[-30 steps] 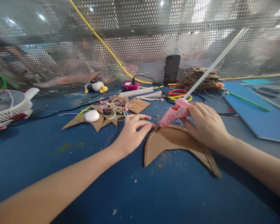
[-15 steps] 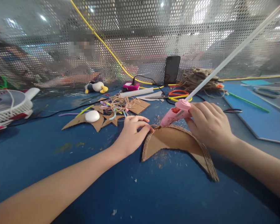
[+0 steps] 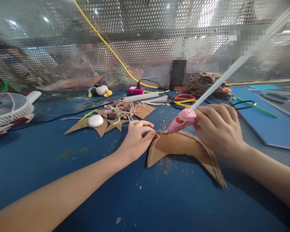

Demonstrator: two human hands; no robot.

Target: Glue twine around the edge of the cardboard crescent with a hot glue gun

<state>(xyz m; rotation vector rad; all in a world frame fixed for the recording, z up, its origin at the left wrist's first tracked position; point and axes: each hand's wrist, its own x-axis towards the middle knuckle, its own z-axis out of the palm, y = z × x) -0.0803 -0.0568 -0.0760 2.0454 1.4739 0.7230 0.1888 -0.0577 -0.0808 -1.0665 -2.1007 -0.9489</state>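
Note:
In the head view, a crescent of layered corrugated cardboard (image 3: 181, 141) stands on the blue tabletop, its curved edge up. My right hand (image 3: 219, 129) is closed around a pink glue gun (image 3: 181, 120); a long translucent glue stick (image 3: 217, 85) sticks out of its back. The nozzle points down at the upper left of the crescent's edge, its tip hidden behind that edge. My left hand (image 3: 140, 138) has its fingertips pinched at the crescent's left edge, where a thin strand of twine (image 3: 161, 131) shows between them and the nozzle.
Beyond my left hand lie tangled twine (image 3: 123, 108), cardboard pieces (image 3: 145, 110) and a white oval object (image 3: 95, 121). Scissors (image 3: 183, 98) rest further back. A twine bundle (image 3: 205, 84) and a blue board (image 3: 275, 119) are at right, a white spool (image 3: 11, 108) at left. A perforated metal screen (image 3: 140, 42) rises behind.
My right hand and the glue gun have shifted slightly, the gun's nozzle end moving a little to the right along the edge. My left hand and the cardboard crescent stay in place.

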